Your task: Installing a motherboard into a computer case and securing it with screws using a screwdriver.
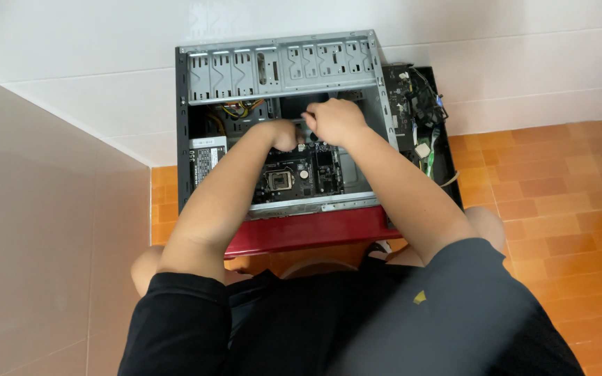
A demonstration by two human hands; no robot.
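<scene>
Both hands [315, 129] inside computer case [283, 76]

Open computer case [283, 69] lying on side atop red stool [308, 231], side panel off. Motherboard [301, 174] exposed inside; square processor socket [279, 182] near its middle. Power supply [207, 157] at left, yellow and red wires [242, 108] beside it. Left hand [286, 134] and right hand [336, 122] both inside case at far edge of motherboard, close together, fingers curled; what they grip not discernible. Loose cables [426, 132] hanging at right of case. Orange tile floor [566, 202] right; white tiled wall [524, 69] far.
</scene>
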